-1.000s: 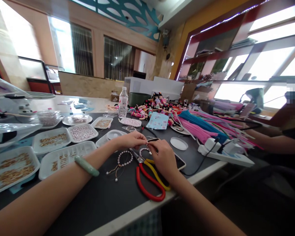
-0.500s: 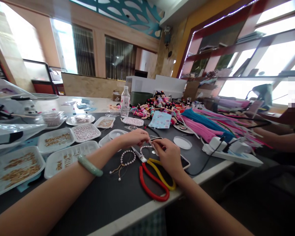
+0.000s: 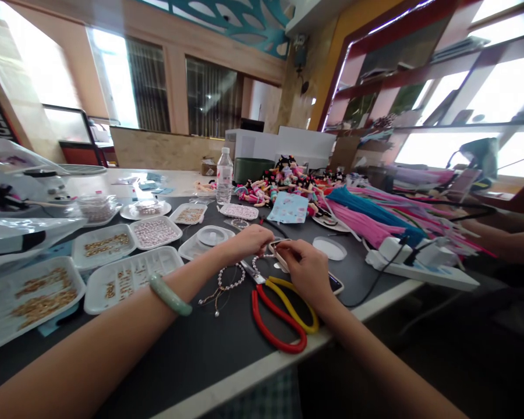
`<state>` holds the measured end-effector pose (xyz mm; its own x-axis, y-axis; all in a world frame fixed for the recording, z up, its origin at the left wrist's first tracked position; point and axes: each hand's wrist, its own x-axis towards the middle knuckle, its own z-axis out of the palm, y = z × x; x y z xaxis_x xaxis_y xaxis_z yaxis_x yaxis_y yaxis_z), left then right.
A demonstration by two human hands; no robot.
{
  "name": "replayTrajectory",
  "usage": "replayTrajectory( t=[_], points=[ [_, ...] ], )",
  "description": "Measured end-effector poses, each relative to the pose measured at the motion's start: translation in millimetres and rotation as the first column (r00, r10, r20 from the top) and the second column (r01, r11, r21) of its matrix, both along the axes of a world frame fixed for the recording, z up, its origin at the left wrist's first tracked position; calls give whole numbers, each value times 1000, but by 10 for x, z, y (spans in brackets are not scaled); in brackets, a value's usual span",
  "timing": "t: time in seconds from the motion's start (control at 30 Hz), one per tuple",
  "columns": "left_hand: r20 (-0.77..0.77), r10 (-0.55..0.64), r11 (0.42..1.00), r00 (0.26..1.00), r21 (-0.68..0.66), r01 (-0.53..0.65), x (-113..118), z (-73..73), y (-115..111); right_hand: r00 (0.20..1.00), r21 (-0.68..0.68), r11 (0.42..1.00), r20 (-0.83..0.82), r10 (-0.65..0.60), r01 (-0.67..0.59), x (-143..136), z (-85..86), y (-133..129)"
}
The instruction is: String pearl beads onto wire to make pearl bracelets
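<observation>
My left hand (image 3: 254,240), with a green bangle (image 3: 170,295) on its wrist, is closed in a pinch; what its fingertips hold is too small to make out. Close beside it, my right hand (image 3: 304,266) has its fingers pinched at the end of a pearl-bead bracelet (image 3: 255,265), part of which hangs down to the mat. A second bead bracelet (image 3: 231,285) with loose cord ends lies left of it. Scissors (image 3: 258,308) with one red and one yellow handle rest below the hands. Under my right hand a phone (image 3: 337,284) is partly hidden.
White trays of gold findings (image 3: 81,285) and pearl beads (image 3: 179,228) stand at left. Behind are a water bottle (image 3: 224,177) and piled small dolls (image 3: 283,183). A round lid (image 3: 329,249), pipe cleaners (image 3: 362,218) and a power strip (image 3: 436,272) lie right, near another person's arm (image 3: 484,230).
My hands have moved slightly apart, still pinched above the bead bracelet. The whole view has shifted a little, so the table things appear farther right.
</observation>
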<state>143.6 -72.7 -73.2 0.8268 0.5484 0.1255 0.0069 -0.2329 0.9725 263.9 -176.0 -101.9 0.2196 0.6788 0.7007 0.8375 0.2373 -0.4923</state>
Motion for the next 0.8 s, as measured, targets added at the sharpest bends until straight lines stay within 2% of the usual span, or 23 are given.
replayTrajectory(
  t=[0.13,0.3,0.4,0.53,0.7,0.8],
  points=[
    [90,19,992,996,-128,-7,30,-3,-84,996,23,1000,92,-17,15,-2,-12,-10],
    [168,72,963,983,-268,-24,65,-9,-172,932,75,994,351,-96,74,-5,-35,-11],
    [174,101,959,980,-279,-49,82,-26,-190,863,112,990,490,-126,81,-11,-39,-13],
    [175,153,958,973,-268,-103,88,-33,-195,797,125,991,593,-117,52,-33,-22,-29],
    [160,169,958,973,-257,-124,82,-33,-186,759,94,995,648,-71,12,-50,-5,-53],
    [155,174,956,973,-265,-128,72,-32,-167,772,90,996,633,-57,0,-55,-8,-49]
  ],
)
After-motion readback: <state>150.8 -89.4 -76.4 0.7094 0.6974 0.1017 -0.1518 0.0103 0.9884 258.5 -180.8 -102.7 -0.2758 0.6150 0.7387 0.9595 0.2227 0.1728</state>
